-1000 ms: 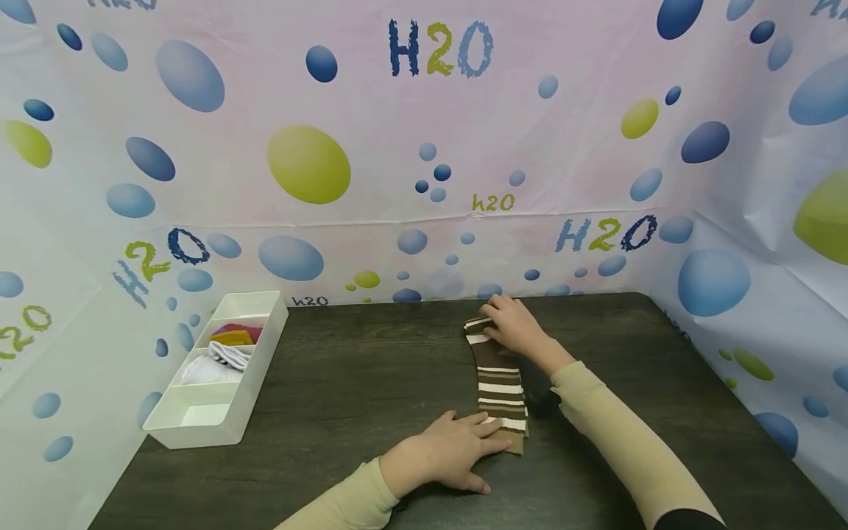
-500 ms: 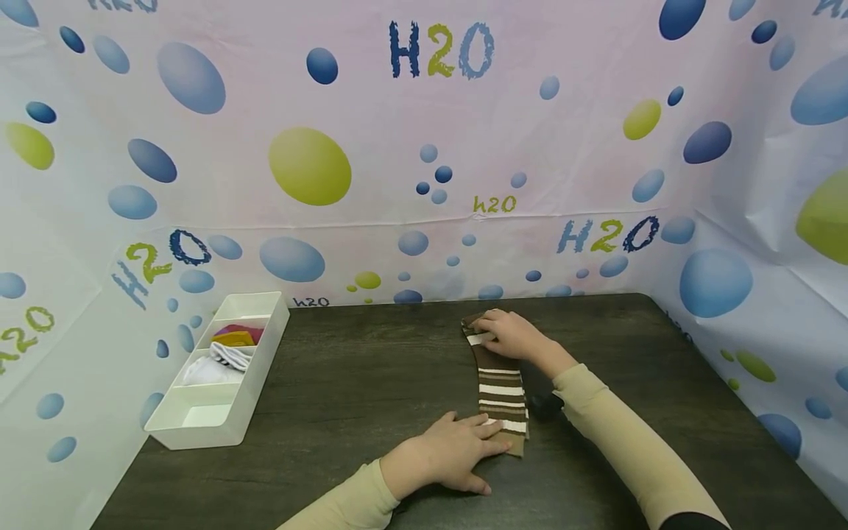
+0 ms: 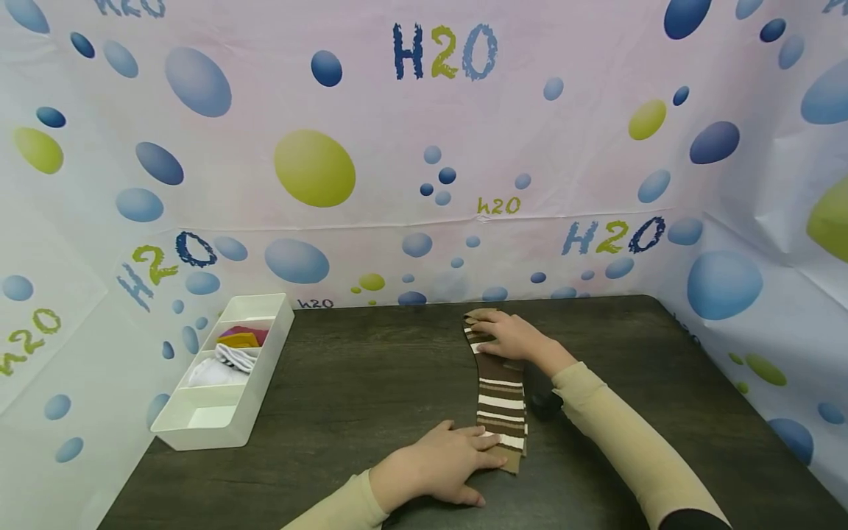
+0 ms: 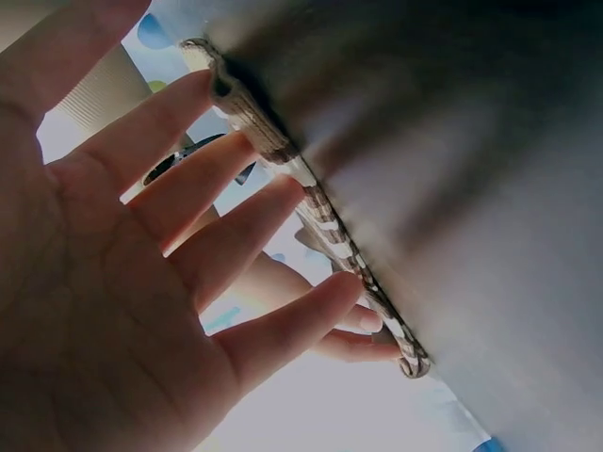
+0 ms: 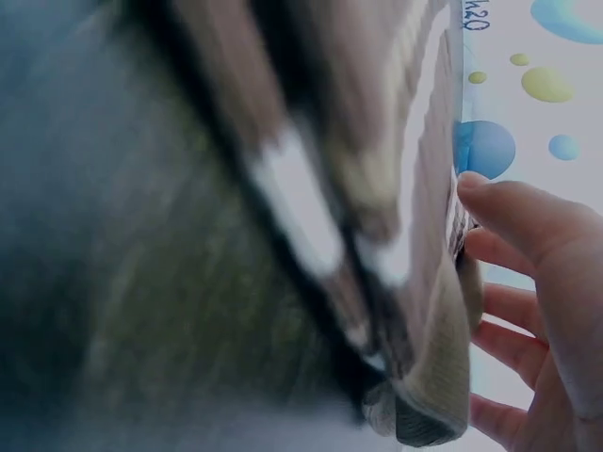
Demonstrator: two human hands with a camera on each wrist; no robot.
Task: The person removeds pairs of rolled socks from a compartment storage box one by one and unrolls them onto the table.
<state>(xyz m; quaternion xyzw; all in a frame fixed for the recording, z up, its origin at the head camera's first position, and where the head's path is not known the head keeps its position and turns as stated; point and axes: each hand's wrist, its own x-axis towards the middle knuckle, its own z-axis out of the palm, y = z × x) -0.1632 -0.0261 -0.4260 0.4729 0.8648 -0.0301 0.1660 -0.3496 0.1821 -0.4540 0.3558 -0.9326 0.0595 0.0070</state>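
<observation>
Brown socks (image 3: 500, 401) with white and tan stripes lie lengthwise on the dark table, apparently one layered on another. At their near tan end, the fingertips of my left hand (image 3: 437, 464) rest on the fabric with fingers spread and straight. My right hand (image 3: 520, 340) touches the far part, its fingers lying loosely across the stripes. Past those fingers a tan tip shows. The left wrist view has the layered socks (image 4: 325, 221) edge-on beneath the left fingertips. In the right wrist view, the socks (image 5: 433, 348) look blurred beside the right thumb and fingers.
A white divided tray (image 3: 261, 390) stands at the left. One compartment holds purple-red and yellow folded fabric (image 3: 241, 338), another white socks (image 3: 221, 368). A dark rounded object (image 3: 545, 405) sits by the right forearm. Printed sheets (image 3: 397, 147) enclose the table.
The socks have slid slightly toward me, and the left hand has shifted nearer as well. The right fingers have drawn back from beyond the far end, where a tan tip now shows.
</observation>
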